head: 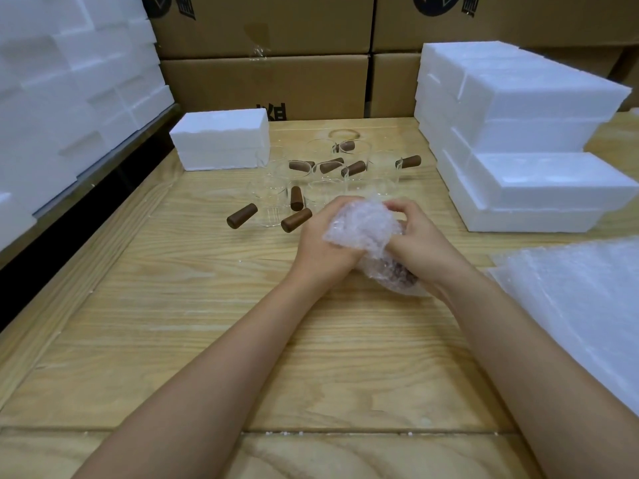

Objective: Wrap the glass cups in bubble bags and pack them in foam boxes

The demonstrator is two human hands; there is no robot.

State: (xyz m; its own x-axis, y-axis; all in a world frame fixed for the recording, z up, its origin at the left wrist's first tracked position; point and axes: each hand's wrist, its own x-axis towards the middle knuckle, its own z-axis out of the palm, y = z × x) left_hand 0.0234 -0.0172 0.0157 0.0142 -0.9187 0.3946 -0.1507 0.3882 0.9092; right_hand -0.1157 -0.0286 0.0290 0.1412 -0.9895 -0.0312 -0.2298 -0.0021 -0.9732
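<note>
A crumpled bubble bag [363, 226] sits near the middle of the wooden tabletop [207, 323], a little toward its right edge, gripped between two bare hands. The bag is bunched around a cup, of which only a brown handle [397, 273] shows dimly through the plastic, low on the bundle, toward the near edge. The left hand [321, 243] clasps the bundle's left side with its fingers curled into the wrap. The right hand [425, 240] holds the right side, its fingers bent over the top and pinching the plastic. Both forearms reach in from the near edge.

Just beyond the hands, toward the far edge, a cluster of clear glass cups [328, 167] with brown wooden handles stands unwrapped, close together. To their left, near the far left corner, lies a single white foam box [221, 143]. At the far right corner, a stepped stack of foam boxes [518, 133] rises. Along the right edge, nearer the viewer, lies a flat pile of bubble bags [581, 299]. More white foam pieces [62, 91] are piled past the left edge, and brown cardboard cartons [266, 81] form a wall behind the far edge.
</note>
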